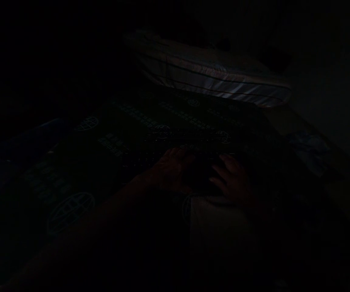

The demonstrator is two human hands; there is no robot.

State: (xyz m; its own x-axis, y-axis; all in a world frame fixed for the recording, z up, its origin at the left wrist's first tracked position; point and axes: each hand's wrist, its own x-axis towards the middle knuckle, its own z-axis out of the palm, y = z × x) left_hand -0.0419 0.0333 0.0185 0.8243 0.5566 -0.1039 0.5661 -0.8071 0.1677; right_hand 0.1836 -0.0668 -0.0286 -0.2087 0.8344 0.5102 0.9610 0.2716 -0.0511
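The scene is very dark. A black keyboard [138, 159], known by the faint light marks on its keys, lies on a dark green printed surface [138, 113]. My left hand [175, 168] rests low over its middle, fingers stretched forward and the tips hard to make out. To the right, my right hand [231, 176] lies over the keyboard's right part with fingers spread. Neither hand appears to grip anything. Just beyond the hands, a second dark strip [181, 134] carries small light marks; its kind is unclear.
A mattress [214, 81] in a shiny cover with dark piping lies across the far side. Crumpled bluish cloth [308, 148] sits at the right. A bluish shape [35, 136] shows dimly at the left. Something pale and flat [214, 223] is below my right hand.
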